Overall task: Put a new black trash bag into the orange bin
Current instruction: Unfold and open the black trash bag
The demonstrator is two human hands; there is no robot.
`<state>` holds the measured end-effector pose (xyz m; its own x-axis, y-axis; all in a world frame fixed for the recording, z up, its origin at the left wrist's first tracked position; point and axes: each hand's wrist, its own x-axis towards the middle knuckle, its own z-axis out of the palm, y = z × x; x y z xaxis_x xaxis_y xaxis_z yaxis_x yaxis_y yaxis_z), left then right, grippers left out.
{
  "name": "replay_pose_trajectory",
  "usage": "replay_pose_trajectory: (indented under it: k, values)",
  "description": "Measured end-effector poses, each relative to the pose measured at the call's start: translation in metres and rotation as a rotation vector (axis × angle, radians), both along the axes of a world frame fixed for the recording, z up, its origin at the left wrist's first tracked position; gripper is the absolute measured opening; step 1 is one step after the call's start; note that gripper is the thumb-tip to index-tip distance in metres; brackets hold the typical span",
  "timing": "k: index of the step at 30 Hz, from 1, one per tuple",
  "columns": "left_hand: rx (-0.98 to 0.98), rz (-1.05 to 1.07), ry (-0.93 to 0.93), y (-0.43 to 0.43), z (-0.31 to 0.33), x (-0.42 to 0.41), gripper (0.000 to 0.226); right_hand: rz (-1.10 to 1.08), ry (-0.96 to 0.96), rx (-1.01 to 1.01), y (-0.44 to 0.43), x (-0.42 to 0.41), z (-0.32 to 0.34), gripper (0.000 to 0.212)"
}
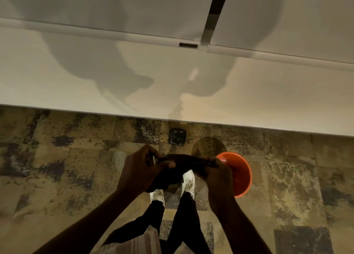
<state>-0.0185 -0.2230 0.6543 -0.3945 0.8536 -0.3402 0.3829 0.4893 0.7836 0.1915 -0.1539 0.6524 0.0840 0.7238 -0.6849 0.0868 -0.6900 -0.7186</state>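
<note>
The mottled carpet floor runs up to a pale smooth wall. On the floor stands the orange bin, round, glossy plastic, mouth open upward. The black trash bag, thin limp film still bunched, hangs left of the bin and above it, its stretched edge lying level, pointing toward the bin. The right hand, pinching that edge, is nearer the bin; the left hand grips the far end.

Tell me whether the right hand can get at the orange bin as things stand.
Probably yes: the right hand is directly above the orange bin with nothing between, but its grip is occupied by the black trash bag.
</note>
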Motion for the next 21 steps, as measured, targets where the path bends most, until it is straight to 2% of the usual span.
replay_pose_trajectory:
  k: [2,4,6,8,9,12,15,18,21]
  values:
    - [-0.044,-0.179,0.064,-0.003,0.001,-0.004,0.073,-0.144,0.172,-0.143,0.011,0.001,0.005,0.024]
    - [-0.097,-0.348,0.185,-0.003,0.002,-0.004,0.074,-0.160,0.210,-0.178,0.017,0.001,0.010,0.027]
    - [-0.104,-0.382,0.238,-0.002,0.004,0.001,0.063,-0.118,0.165,-0.147,0.018,-0.004,0.012,0.026]
    - [-0.067,-0.350,0.222,0.002,0.004,0.005,0.036,-0.116,0.150,-0.109,0.020,-0.007,0.013,0.027]
    - [-0.047,-0.335,0.182,0.004,0.004,0.007,0.027,-0.136,0.155,-0.097,0.020,-0.007,0.013,0.026]
    - [-0.041,-0.263,0.077,0.009,0.003,0.008,0.019,-0.202,0.175,-0.073,0.022,-0.009,0.014,0.013]
    - [-0.097,-0.082,-0.071,0.013,0.001,0.009,0.010,-0.225,0.189,-0.058,0.018,-0.010,0.015,0.038]
    - [-0.158,0.103,-0.257,0.017,0.001,0.012,0.015,-0.075,0.093,-0.039,0.009,-0.015,0.018,0.056]
    - [-0.167,0.221,-0.473,0.019,0.009,0.021,0.025,0.105,0.073,-0.020,-0.005,-0.023,0.019,0.062]
